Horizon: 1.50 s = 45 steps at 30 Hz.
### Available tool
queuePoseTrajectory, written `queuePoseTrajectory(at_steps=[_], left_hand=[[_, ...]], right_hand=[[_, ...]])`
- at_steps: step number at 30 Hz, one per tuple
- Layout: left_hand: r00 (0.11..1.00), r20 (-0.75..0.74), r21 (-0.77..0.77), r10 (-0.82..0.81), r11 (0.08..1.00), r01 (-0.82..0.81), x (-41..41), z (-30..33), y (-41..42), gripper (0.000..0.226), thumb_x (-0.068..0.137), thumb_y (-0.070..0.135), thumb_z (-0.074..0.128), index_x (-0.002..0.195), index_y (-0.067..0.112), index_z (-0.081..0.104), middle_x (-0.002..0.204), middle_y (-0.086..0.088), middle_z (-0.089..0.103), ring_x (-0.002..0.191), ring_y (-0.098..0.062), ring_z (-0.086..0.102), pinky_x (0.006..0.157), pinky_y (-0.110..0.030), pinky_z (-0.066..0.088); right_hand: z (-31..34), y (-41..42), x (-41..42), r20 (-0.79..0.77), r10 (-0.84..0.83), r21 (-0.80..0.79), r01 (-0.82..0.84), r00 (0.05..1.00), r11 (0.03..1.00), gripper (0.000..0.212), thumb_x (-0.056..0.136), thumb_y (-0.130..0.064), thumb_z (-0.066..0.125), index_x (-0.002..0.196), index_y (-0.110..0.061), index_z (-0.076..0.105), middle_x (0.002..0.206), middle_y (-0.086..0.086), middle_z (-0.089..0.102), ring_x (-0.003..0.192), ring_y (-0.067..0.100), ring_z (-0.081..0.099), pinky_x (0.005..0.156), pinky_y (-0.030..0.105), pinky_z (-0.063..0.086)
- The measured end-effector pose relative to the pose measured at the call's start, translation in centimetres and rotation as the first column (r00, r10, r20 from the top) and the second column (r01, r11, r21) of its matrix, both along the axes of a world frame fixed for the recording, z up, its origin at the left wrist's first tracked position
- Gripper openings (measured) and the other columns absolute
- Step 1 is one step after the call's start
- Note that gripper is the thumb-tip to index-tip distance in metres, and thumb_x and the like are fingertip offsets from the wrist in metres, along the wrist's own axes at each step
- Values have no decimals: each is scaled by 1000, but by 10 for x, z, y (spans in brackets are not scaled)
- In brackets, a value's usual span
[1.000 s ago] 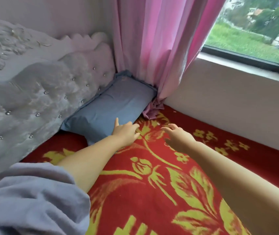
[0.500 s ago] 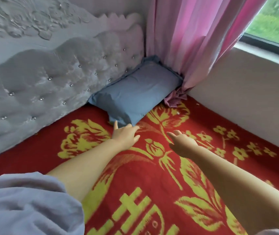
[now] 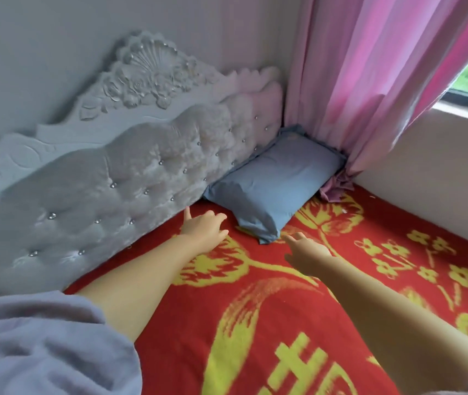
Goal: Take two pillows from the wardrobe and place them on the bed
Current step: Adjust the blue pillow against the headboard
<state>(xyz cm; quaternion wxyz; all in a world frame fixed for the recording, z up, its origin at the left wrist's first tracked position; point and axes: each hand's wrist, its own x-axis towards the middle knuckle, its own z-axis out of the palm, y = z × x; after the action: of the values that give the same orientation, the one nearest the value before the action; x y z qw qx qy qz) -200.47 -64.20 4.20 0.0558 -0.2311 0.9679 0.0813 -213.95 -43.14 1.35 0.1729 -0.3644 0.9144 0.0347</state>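
One pillow down at the head of the bed, both hands empty

At the far left a grey sleeve [image 3: 42, 346] covers the upper left arm. Behind it the tufted headboard [image 3: 118, 178] runs along the wall. The left hand [image 3: 202, 228] hovers low over the bed [image 3: 255, 323], close to the headboard's lower edge, fingers loosely spread and holding nothing.

Just right of that hand and a little farther away lies the blue pillow [image 3: 275, 186]. It rests on the red and yellow blanket [image 3: 398, 223], one long side against the headboard and its far end tucked into the corner under the pink curtain [image 3: 369, 81]. Its long axis runs along the headboard, from the near corner by the hands back toward the curtain. The near corner points between the two hands; neither hand touches it.

The right hand [image 3: 305, 252] reaches forward just short of that near corner, fingers relaxed and empty. It looks slightly nearer to the pillow than the left.

Judging by this, one pillow is placed; the space along the headboard to its left would suit a second, which is not in view.

The large yellow shape at the bottom of the blanket looks like a written character, but it is cut off and cannot be read. No brands or labels show.
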Motion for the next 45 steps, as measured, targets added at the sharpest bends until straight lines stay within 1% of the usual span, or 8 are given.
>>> queuePoseTrajectory(at_steps=[4, 8, 18, 21, 30, 36, 40, 45], left_hand=[[999, 10, -45, -41, 998, 42, -7, 29, 11, 45, 97, 43, 39, 138, 27, 41, 129, -4, 53, 111, -25, 59, 115, -62, 4], [997, 33, -25, -70, 997, 71, -24, 29, 75, 44, 97, 42, 38, 138, 25, 41, 128, -4, 53, 110, -26, 59, 115, -61, 2], [994, -8, 61, -108, 992, 108, -52, -2, 265, 47, 95, 45, 41, 139, 26, 41, 137, -5, 51, 127, -25, 49, 115, -61, 2], [997, 0, 81, -79, 994, 78, -48, -5, 282, 48, 96, 45, 41, 139, 26, 41, 136, -5, 51, 127, -24, 49, 115, -61, 2], [1000, 14, 122, -1, 993, -1, 10, -14, 252, 45, 96, 42, 42, 138, 24, 42, 132, -5, 53, 121, -26, 53, 115, -60, 3], [996, 94, 126, 6, 992, -17, 132, -53, 181, 48, 96, 46, 40, 141, 30, 37, 143, -3, 46, 129, -22, 48, 118, -58, 2], [998, 48, 143, 35, 989, -42, 212, -58, 124, 48, 94, 47, 42, 139, 32, 38, 143, -2, 48, 130, -21, 48, 117, -58, 4], [998, 62, 149, 7, 989, -16, 248, -50, 97, 49, 94, 46, 43, 140, 29, 38, 142, -1, 49, 130, -21, 47, 117, -59, 7]], right_hand=[[32, 9, 8, -45, -14, -138, 8, 999, 990, 45, 97, -25, 42, 141, -26, 31, 138, 8, 41, 110, 32, 55, 78, 40, 50], [41, 65, 12, -60, -48, -184, 36, 997, 982, 49, 96, -26, 42, 143, -29, 29, 142, 6, 39, 114, 30, 53, 75, 38, 50], [37, 241, -6, -69, 40, -13, -41, 997, 999, 52, 99, -39, 39, 148, -28, 23, 146, 7, 38, 105, 26, 60, 57, 29, 45], [42, 257, -9, -80, 72, 6, -71, 994, 997, 52, 99, -39, 40, 147, -26, 24, 144, 7, 40, 108, 27, 59, 63, 31, 47], [18, 223, 28, -40, 24, -20, -25, 999, 999, 51, 99, -36, 40, 147, -26, 26, 140, 8, 42, 107, 27, 59, 66, 34, 52], [-28, 139, 129, -17, -16, 28, 17, 1000, 999, 48, 99, -27, 40, 145, -22, 30, 139, 11, 44, 107, 31, 60, 64, 34, 45], [-36, 89, 204, 0, -36, 45, 36, 999, 998, 49, 98, -25, 38, 146, -24, 29, 146, 9, 37, 112, 32, 58, 67, 34, 45], [-31, 78, 253, -12, -86, 42, 87, 996, 995, 47, 99, -24, 36, 146, -24, 29, 149, 10, 34, 109, 31, 60, 62, 35, 46]])
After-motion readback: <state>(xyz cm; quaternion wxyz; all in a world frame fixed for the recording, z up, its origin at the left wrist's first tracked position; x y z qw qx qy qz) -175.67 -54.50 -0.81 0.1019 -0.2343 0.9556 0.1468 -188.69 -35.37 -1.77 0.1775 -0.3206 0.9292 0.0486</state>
